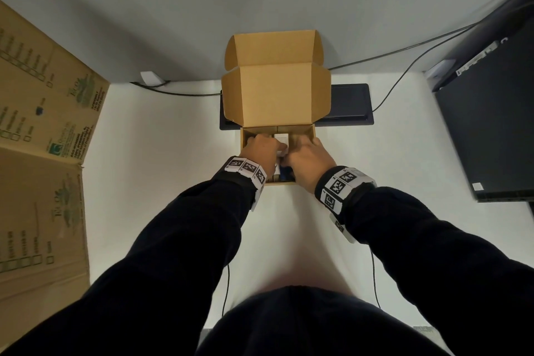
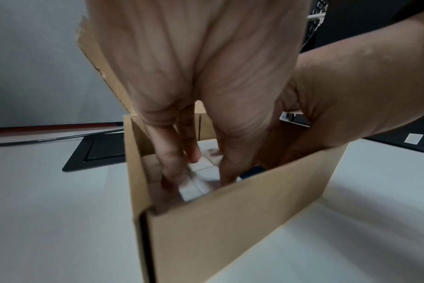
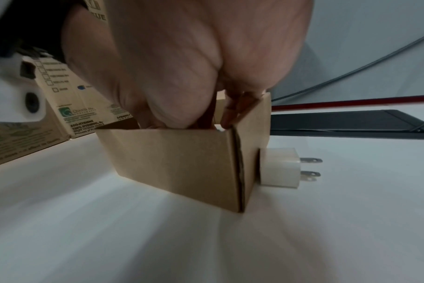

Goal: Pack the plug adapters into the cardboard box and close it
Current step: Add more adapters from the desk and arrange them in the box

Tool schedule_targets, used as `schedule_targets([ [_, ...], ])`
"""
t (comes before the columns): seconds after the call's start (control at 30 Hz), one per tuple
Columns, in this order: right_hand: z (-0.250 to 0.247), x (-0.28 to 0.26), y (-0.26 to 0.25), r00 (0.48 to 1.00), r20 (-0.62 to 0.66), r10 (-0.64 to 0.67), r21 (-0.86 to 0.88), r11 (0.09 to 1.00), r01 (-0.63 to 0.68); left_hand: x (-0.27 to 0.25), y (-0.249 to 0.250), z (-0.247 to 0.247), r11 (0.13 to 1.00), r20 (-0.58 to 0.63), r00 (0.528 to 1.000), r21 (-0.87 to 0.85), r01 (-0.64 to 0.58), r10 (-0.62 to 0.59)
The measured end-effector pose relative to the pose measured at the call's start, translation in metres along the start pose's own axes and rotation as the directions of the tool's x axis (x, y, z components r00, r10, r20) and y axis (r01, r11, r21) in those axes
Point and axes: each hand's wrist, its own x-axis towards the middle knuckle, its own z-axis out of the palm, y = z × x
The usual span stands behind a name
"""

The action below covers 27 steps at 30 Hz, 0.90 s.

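Note:
A small brown cardboard box (image 1: 313, 132) stands on the white table with its lid (image 1: 277, 95) raised at the back. Several white plug adapters (image 2: 207, 168) lie inside. My left hand (image 2: 199, 178) reaches down into the box, fingers and thumb pinching one white adapter (image 2: 194, 186). My right hand (image 1: 306, 153) dips into the right half of the box, its fingertips hidden by the wall (image 3: 177, 162). In the right wrist view another white adapter (image 3: 278, 167) lies on the table against the box's outer right side, prongs pointing away.
A large printed carton (image 1: 43, 124) lies flat along the left. A black tray (image 1: 351, 104) sits just behind the box. A black computer case (image 1: 491, 124) fills the right side. Cables (image 1: 404, 69) run along the grey partition.

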Motion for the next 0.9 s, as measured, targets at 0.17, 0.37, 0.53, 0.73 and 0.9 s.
schedule_targets([
  [0.17,-0.022,-0.022,0.022,0.941,-0.308,0.138,0.192,0.978,-0.081,-0.004,0.007,0.002,0.998,-0.047,0.999,0.063,0.022,-0.019],
  [0.37,-0.008,-0.062,0.065,0.923,0.129,0.363,0.299,0.873,-0.385,-0.010,0.015,0.003,0.994,-0.141,0.990,0.104,0.031,-0.017],
  [0.53,0.024,-0.078,0.066,0.932,0.078,0.354,0.349,0.866,-0.358,-0.019,0.021,0.011,0.990,-0.132,0.990,0.126,0.062,-0.045],
  [0.73,0.020,-0.074,0.065,0.902,-0.122,0.413,0.411,0.848,-0.333,-0.021,0.019,0.006,0.981,-0.056,0.995,0.171,0.087,-0.079],
  [0.9,-0.027,-0.053,0.045,0.833,-0.416,0.365,0.525,0.844,-0.108,-0.022,0.021,0.004,0.982,-0.049,0.995,0.165,0.093,-0.086],
])
